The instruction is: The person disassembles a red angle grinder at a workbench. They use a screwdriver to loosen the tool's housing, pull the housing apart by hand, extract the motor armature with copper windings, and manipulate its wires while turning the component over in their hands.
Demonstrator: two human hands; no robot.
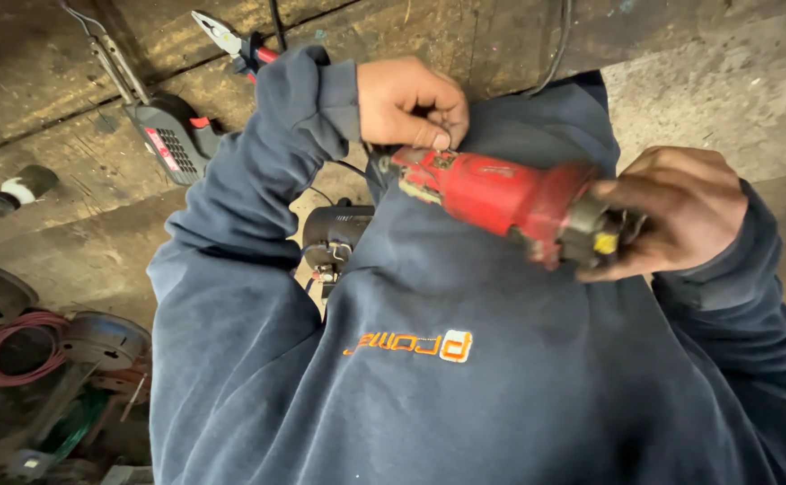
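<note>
Garment: a dark navy sweatshirt (465, 395) of thick, soft fabric is worn; most of the view is filled by it.
Chest mark: a small orange and white embroidered logo (408, 344) is seen on the front, upside down from this view.
Left sleeve: a long navy sleeve (258, 171) is worn, heavily creased, ended by a ribbed cuff (341, 97) at the wrist.
Right sleeve: a long navy sleeve (752, 314) is worn, bunched in folds, its cuff (752, 224) drawn up to the wrist.
Hands: the left hand (411, 103) and right hand (671, 211) are left bare; no gloves are worn.
</note>
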